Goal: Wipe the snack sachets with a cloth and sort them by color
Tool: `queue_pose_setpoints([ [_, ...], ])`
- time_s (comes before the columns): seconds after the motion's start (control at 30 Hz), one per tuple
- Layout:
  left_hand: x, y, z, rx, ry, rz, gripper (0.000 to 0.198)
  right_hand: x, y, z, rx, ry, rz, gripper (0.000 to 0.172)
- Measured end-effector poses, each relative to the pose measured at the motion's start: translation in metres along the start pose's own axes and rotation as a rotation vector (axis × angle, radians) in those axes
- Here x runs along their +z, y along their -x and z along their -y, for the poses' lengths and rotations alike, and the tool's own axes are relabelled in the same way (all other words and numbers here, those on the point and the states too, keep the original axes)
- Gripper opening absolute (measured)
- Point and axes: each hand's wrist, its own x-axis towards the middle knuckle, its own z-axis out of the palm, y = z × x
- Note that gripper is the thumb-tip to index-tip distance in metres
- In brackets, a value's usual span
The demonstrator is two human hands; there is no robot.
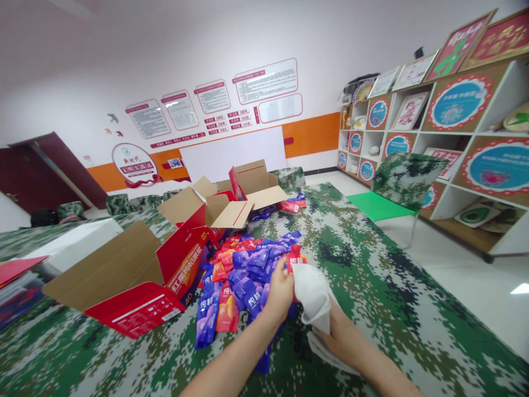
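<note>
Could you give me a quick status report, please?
Status: left hand pinches mouth of crumpled white soft bag, right hand grips it underneath. One red glossy sachet pokes from its top. Loose pile of purple and red sachets close behind.

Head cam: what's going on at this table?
A person is working at a camouflage-covered table. Both hands hold a white bag: the left hand grips its upper edge and the right hand supports it from below. A red sachet shows at the top of the bag, by the left hand. A pile of purple and red sachets lies just beyond, next to open cartons.
</note>
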Motion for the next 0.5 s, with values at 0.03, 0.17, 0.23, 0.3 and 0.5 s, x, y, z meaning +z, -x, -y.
queue_pose_setpoints([
  [0.03,-0.004,-0.002,-0.002,0.013,-0.059,-0.001,0.045,-0.001,-0.001,0.005,-0.015,0.007,0.061,0.054],
  [0.17,-0.03,-0.016,-0.016,0.058,-0.406,-0.074,0.048,-0.004,-0.001,0.013,0.064,-0.053,0.15,0.045],
  [0.23,-0.044,-0.023,-0.024,0.109,-0.633,-0.114,0.051,-0.004,0.0,0.01,0.237,-0.146,0.031,0.034],
  [0.3,-0.055,-0.028,-0.028,0.15,-0.86,-0.115,0.053,-0.004,-0.001,0.005,0.431,-0.281,-0.156,0.03],
  [0.5,-0.07,-0.025,-0.024,0.176,-1.37,-0.02,0.044,-0.028,-0.015,0.008,0.641,-0.86,-0.499,0.046],
])
